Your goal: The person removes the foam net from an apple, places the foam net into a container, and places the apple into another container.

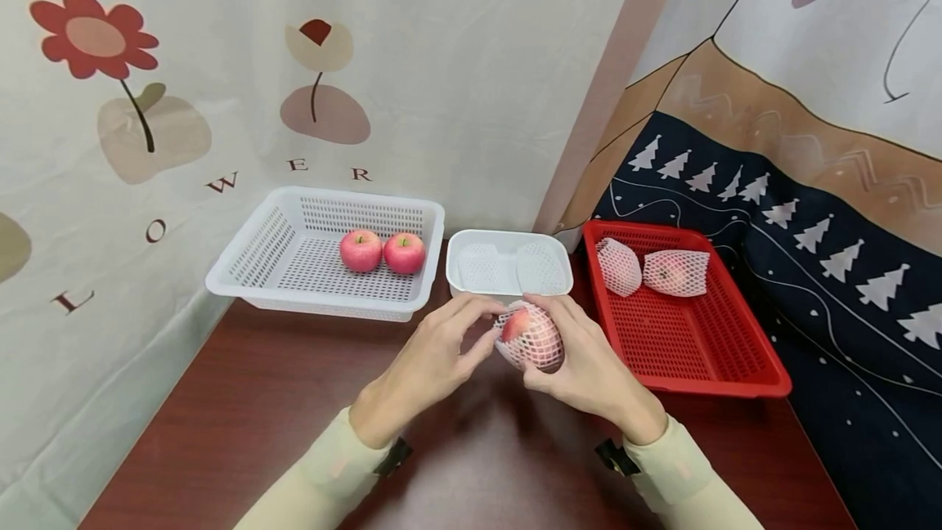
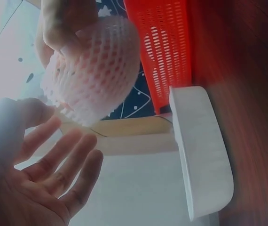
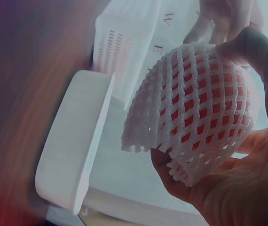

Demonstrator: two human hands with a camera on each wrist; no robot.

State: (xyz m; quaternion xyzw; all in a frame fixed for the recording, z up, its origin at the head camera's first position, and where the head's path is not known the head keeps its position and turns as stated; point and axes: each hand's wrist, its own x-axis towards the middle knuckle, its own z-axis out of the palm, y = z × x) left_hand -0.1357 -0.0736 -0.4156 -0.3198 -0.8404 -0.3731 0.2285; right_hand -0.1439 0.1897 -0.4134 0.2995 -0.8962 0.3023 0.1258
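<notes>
A red apple [image 1: 518, 324] sits inside a white foam net sleeve [image 3: 200, 99], held up above the table's middle. My right hand [image 1: 585, 354] grips the netted apple from its right side, thumb and fingers curled round it. At the sleeve's left end is my left hand [image 1: 440, 350], its thumb and fingertips right at the net's edge and a gap between them. In the left wrist view, the left fingers [image 2: 80, 160] are spread and loosely bent below the sleeve. Just behind the apple stands a small white tray [image 1: 508, 296] holding flat foam nets [image 1: 540, 267].
A white plastic basket [image 1: 246, 264] at the back left holds two bare apples [image 1: 383, 253]. At the right, a red basket [image 1: 662, 350] contains two apples in foam nets [image 1: 675, 272]. Printed curtains [image 1: 456, 64] hang behind the dark wooden table [image 1: 294, 399].
</notes>
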